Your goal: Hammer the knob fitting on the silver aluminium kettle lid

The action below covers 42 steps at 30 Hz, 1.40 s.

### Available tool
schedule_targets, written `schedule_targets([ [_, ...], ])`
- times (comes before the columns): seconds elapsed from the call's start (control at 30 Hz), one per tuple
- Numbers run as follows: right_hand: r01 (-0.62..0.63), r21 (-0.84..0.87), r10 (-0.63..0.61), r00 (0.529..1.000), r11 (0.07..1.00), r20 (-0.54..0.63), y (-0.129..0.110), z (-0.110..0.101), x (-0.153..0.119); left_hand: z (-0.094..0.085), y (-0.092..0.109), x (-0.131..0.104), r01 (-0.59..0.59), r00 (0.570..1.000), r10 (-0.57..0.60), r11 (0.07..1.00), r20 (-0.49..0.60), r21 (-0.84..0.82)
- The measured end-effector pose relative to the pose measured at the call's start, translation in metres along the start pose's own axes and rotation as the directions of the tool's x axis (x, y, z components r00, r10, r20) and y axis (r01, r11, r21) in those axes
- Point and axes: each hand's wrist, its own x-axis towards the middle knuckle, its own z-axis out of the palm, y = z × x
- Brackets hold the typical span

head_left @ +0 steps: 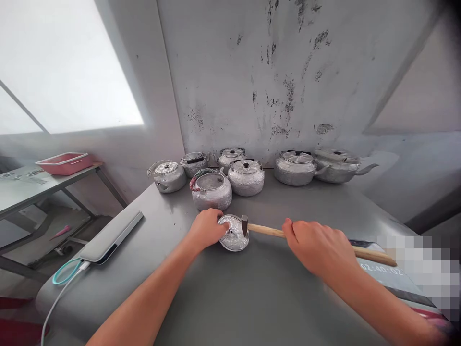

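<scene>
My left hand [208, 227] grips the left edge of a round, dented silver kettle lid [235, 240], thumb on its upper face. A small dark spot marks the lid's middle. In my right hand [322, 244] is a hammer [265, 230] with a long wooden handle, my fingers wrapped round it. The dark metal head is at the lid's right part; I cannot tell whether it touches. Just behind the lid stands an uncovered kettle [213, 197] with a red and green wrapped handle.
Several hammered kettles [247, 179] line the back of the grey table [252, 302] by the stained wall. A white power bank [111, 235] with a cable lies at left. A screen showing digits [385, 271] lies at right. A pink basket [66, 164] sits on another table.
</scene>
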Motion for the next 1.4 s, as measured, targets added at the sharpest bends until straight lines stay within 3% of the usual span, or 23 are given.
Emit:
schedule_targets([
  [0.13, -0.006, -0.096, 0.018, 0.992, 0.995, 0.121, -0.004, -0.005, -0.001, 0.000, 0.000, 0.000, 0.000, 1.000, 0.000, 1.000, -0.004, -0.001],
  [0.3, -0.015, -0.112, 0.029, 0.992, 0.994, 0.124, -0.007, -0.010, -0.003, 0.000, 0.000, 0.000, 0.000, 1.000, 0.000, 1.000, -0.010, -0.005],
  [0.47, -0.049, -0.030, 0.051, 0.996, 0.998, 0.071, -0.008, -0.011, -0.006, 0.000, 0.001, -0.001, -0.004, 1.000, 0.004, 1.000, -0.020, -0.012],
  [0.6, -0.051, 0.173, 0.035, 0.995, 0.984, 0.093, 0.000, -0.014, -0.005, 0.001, 0.002, -0.002, -0.028, 0.998, 0.027, 0.999, -0.057, -0.022],
  [0.8, -0.013, 0.596, -0.202, 0.934, 0.803, 0.293, 0.009, -0.022, -0.015, 0.004, 0.005, -0.002, -0.089, 0.989, 0.079, 0.993, -0.122, -0.078],
  [1.0, -0.129, 0.776, -0.342, 0.845, 0.617, 0.412, -0.006, -0.029, -0.043, 0.002, 0.006, -0.001, -0.100, 0.991, 0.085, 0.984, -0.099, -0.149],
  [1.07, -0.128, 0.734, -0.305, 0.852, 0.667, 0.425, -0.010, -0.023, -0.050, 0.001, 0.005, 0.000, -0.089, 0.993, 0.075, 0.983, -0.094, -0.161],
  [1.13, -0.003, 0.654, -0.267, 0.911, 0.757, 0.313, -0.011, -0.012, -0.055, 0.000, 0.005, 0.000, -0.081, 0.993, 0.065, 0.983, -0.098, -0.165],
  [1.2, 0.053, 0.617, -0.247, 0.941, 0.785, 0.233, -0.011, -0.001, -0.059, 0.000, 0.004, 0.001, -0.076, 0.992, 0.059, 0.983, -0.109, -0.165],
  [1.4, 0.049, 0.608, -0.245, 0.939, 0.793, 0.243, -0.014, 0.014, -0.068, 0.001, 0.000, 0.002, -0.075, 0.993, 0.058, 0.983, -0.105, -0.165],
])
